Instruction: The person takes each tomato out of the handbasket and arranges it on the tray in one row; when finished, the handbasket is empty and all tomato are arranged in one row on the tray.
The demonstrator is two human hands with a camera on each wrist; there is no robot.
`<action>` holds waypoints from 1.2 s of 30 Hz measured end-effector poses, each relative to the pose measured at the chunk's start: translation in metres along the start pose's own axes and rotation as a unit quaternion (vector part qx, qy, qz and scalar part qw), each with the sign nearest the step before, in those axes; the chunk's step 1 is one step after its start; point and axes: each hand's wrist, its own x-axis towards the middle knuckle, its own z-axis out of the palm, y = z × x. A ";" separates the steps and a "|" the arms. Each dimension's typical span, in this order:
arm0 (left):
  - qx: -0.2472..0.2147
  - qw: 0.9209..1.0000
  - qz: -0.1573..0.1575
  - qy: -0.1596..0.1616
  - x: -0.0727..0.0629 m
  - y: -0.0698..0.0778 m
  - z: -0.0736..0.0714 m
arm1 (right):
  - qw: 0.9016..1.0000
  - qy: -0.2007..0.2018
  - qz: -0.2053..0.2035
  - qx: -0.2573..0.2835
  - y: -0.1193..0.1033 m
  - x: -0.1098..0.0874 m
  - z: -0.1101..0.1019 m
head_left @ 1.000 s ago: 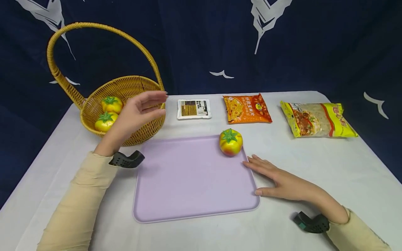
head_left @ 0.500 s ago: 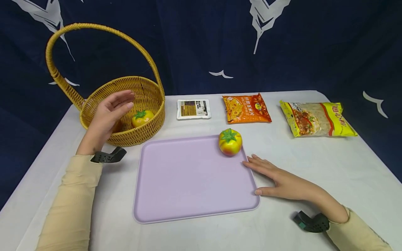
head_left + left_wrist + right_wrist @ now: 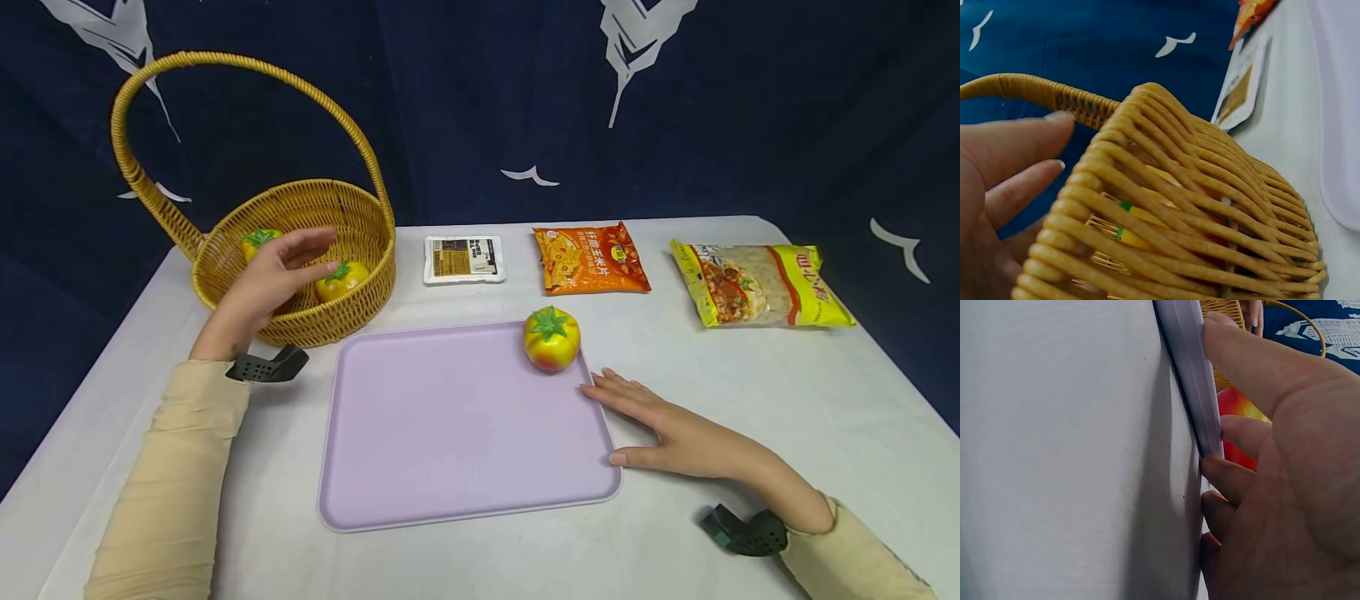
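My left hand (image 3: 272, 282) is over the near rim of the wicker basket (image 3: 300, 327), its fingers loosely bent and nothing seen in them. Inside lie two yellow tomatoes with green tops: the left tomato (image 3: 258, 240) is partly behind the hand, the right tomato (image 3: 342, 282) near the thumb tip. Through the weave a tomato (image 3: 1141, 231) shows in the left wrist view. My right hand (image 3: 686, 439) rests with spread, straight fingers against the right edge of the lilac tray (image 3: 450, 433). A third yellow-red tomato (image 3: 551, 340) sits in the tray's far right corner.
Behind the tray lie a small white flat packet (image 3: 463, 260), an orange snack bag (image 3: 592, 259) and a yellow noodle bag (image 3: 761, 285). The basket's tall handle (image 3: 255, 62) arches above it. A dark blue curtain (image 3: 465, 108) hangs behind the white-covered table.
My left hand has drawn back leftward from over the basket's right side to its near left. One basket tomato has shifted from left to right. The right hand stays put.
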 end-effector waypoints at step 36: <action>0.173 0.970 -0.100 -0.136 0.014 0.004 0.006 | 1.000 -0.001 -0.008 -0.002 0.003 0.001 0.000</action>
